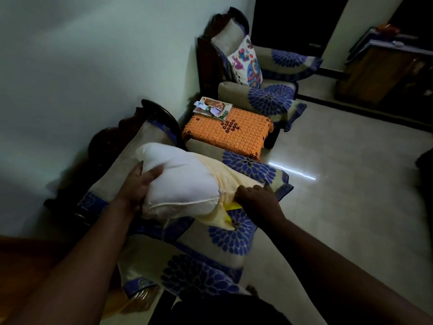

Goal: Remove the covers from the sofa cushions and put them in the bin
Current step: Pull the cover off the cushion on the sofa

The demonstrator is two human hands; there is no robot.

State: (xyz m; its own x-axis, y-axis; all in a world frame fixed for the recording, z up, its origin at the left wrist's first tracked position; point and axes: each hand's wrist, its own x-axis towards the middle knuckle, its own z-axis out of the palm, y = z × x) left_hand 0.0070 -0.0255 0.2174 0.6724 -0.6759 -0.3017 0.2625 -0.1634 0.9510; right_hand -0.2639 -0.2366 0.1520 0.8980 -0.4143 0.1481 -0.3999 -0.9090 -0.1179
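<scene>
I see my left hand (pixel 138 186) with fingers spread flat against the bare white cushion insert (pixel 180 181). My right hand (pixel 255 198) grips the pale yellow fabric cover (pixel 225 174), half off, over the blue-flowered sofa seat (pixel 234 235). Beyond stands an orange crocheted stool (pixel 229 132).

The cushion insert (pixel 180 181) under my left hand (pixel 138 186) is plain white cloth, matt and soft, with a stitched seam along its edge. The cover (pixel 225 174) my right hand (pixel 255 198) grips is thin pale-yellow fabric, creased. The armchair (pixel 236 233) wears woven beige cloth with blue flower prints over a dark, polished wooden frame (pixel 154 109). The side table (pixel 229 132) has an orange crocheted, knobbly cover, with glossy paper booklets (pixel 214 107) on it. The floor (pixel 339 184) is shiny tile.
</scene>
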